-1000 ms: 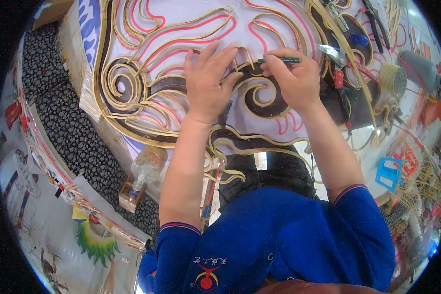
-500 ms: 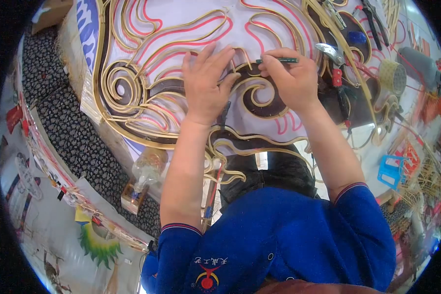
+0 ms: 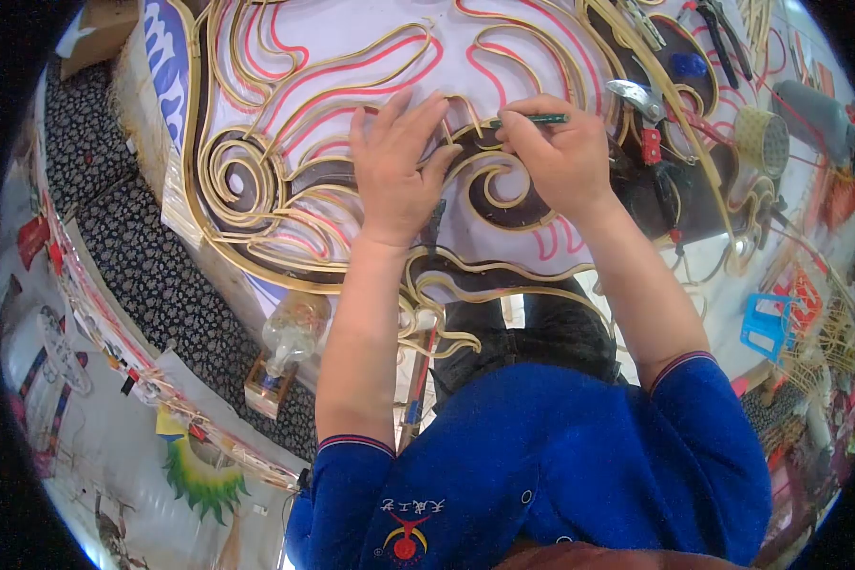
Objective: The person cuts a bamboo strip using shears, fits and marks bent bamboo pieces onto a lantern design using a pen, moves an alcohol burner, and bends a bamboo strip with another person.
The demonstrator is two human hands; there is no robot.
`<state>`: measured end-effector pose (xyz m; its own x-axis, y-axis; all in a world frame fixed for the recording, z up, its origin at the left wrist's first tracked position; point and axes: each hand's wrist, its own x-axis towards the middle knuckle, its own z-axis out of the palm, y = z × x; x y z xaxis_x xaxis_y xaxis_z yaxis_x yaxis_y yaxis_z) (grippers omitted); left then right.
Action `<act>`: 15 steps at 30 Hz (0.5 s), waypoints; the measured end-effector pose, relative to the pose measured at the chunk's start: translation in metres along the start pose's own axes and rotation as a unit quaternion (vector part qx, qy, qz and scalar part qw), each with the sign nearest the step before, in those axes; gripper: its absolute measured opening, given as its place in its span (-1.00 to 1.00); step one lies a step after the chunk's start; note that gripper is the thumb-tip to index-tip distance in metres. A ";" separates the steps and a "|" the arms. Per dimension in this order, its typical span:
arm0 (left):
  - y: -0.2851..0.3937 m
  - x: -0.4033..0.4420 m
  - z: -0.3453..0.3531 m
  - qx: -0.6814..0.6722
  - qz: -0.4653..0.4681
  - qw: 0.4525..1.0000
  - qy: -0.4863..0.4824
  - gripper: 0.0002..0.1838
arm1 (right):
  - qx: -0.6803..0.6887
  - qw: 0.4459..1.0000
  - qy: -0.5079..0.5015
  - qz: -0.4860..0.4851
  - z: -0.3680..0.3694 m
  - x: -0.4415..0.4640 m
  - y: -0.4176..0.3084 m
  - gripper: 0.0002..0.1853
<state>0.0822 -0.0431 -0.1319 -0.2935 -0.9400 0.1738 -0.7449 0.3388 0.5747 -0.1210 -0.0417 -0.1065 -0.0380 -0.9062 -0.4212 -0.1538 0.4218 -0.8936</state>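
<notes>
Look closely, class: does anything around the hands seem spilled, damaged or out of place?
Nothing spilled or damaged stands out. The only untidy note is a tool with a red part, lying loose to the right of the right hand, though that looks ordinary on a busy work surface.

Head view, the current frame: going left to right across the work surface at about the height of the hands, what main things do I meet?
Spiral of strips → left hand → right hand → silver-and-red tool → pale yellow roll → gray object.
</notes>
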 end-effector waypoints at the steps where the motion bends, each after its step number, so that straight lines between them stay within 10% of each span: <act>1: 0.000 0.000 0.000 -0.001 0.000 1.000 0.000 -0.43 | 0.000 1.000 0.000 0.000 0.000 0.000 0.000 -0.83; 15: -0.001 -0.001 0.000 0.000 0.001 1.000 0.002 -0.42 | 0.014 1.000 -0.002 -0.011 0.001 0.001 0.004 -0.82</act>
<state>0.0829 -0.0427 -0.1323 -0.2925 -0.9396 0.1779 -0.7439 0.3405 0.5751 -0.1209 -0.0408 -0.1104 -0.0313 -0.9152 -0.4017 -0.1277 0.4023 -0.9065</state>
